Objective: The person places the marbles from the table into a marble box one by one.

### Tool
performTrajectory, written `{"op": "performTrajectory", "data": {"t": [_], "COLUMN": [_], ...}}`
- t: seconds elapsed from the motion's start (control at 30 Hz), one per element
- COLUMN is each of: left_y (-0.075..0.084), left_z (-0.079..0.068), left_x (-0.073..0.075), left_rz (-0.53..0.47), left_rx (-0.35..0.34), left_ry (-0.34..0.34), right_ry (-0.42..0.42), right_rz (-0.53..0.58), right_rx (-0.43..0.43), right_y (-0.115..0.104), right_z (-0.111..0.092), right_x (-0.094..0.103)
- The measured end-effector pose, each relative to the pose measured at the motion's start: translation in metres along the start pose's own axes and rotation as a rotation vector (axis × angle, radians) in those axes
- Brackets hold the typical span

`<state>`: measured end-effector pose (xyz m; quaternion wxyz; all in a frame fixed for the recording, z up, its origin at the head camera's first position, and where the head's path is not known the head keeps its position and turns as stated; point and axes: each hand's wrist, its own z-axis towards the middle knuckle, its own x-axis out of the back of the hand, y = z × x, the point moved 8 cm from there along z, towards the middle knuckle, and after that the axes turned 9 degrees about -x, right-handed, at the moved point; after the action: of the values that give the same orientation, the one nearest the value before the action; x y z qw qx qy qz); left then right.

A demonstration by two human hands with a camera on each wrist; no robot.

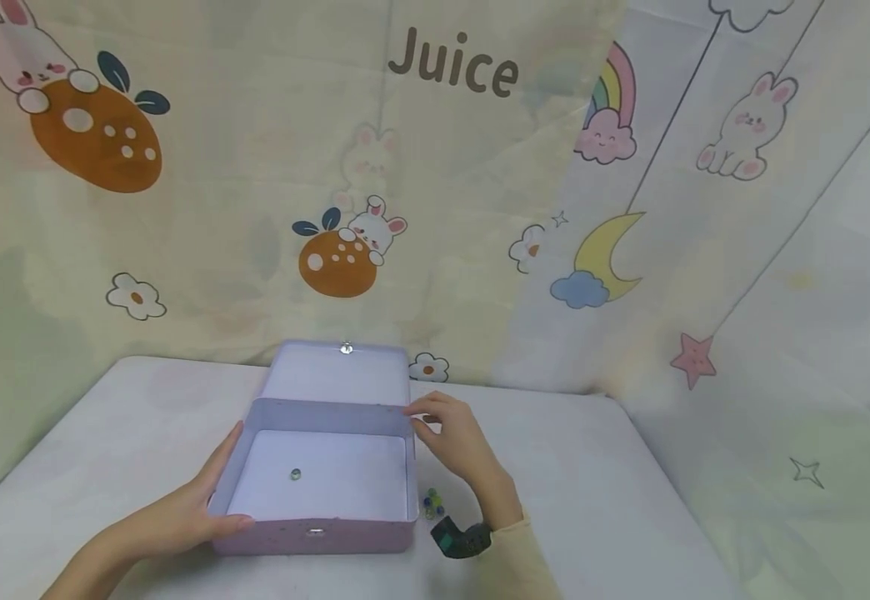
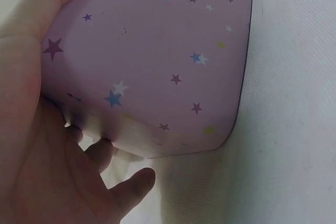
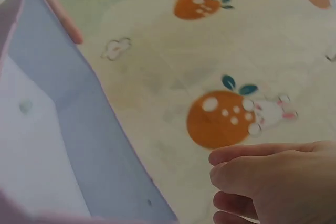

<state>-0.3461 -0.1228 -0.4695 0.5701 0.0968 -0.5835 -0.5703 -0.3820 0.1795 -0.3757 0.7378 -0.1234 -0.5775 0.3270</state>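
A lavender-pink tin box stands on the table with its hinged lid tipped back. Inside, one small clear glass marble lies on the white bottom. My left hand grips the box's left side, thumb at the front corner; up close, the star-printed wall fills the left wrist view. At the back right corner is my right hand, its fingertips overlapping the rim in the head view. Its fingers bend loosely, with nothing seen between them. Several blue and green-yellow marbles lie beside the box's right wall.
A white cloth covers the table. Behind it hangs a printed curtain with rabbits, oranges and the word Juice. A black device is strapped on my right wrist, close to the loose marbles.
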Motion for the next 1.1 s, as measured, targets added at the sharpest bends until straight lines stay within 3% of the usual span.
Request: {"op": "performTrajectory", "data": {"t": [0.17, 0.4, 0.53, 0.63, 0.87, 1.1], "left_y": [0.001, -0.001, -0.003, -0.003, 0.002, 0.0], "left_z": [0.0, 0.001, 0.0, 0.0, 0.001, 0.0], "left_x": [0.0, -0.002, -0.001, -0.001, 0.0, 0.0], "left_rz": [0.018, 0.002, 0.004, 0.004, 0.026, -0.008], "left_rx": [-0.032, -0.002, 0.017, 0.033, -0.008, 0.015], "left_ry": [0.011, 0.009, 0.006, 0.0, 0.007, -0.002], "right_ry": [-0.021, -0.256, -0.343, -0.371, -0.448, -0.504], "right_rz": [-0.02, -0.075, -0.058, -0.055, -0.06, -0.063], "right_rx": [-0.121, -0.238, -0.273, -0.287, -0.343, -0.369], "right_y": [0.038, 0.067, 0.073, 0.074, 0.077, 0.078], "right_z": [-0.011, -0.021, -0.023, -0.024, -0.029, -0.031], "right_x": [0.004, -0.009, -0.019, -0.025, -0.038, -0.046]}}
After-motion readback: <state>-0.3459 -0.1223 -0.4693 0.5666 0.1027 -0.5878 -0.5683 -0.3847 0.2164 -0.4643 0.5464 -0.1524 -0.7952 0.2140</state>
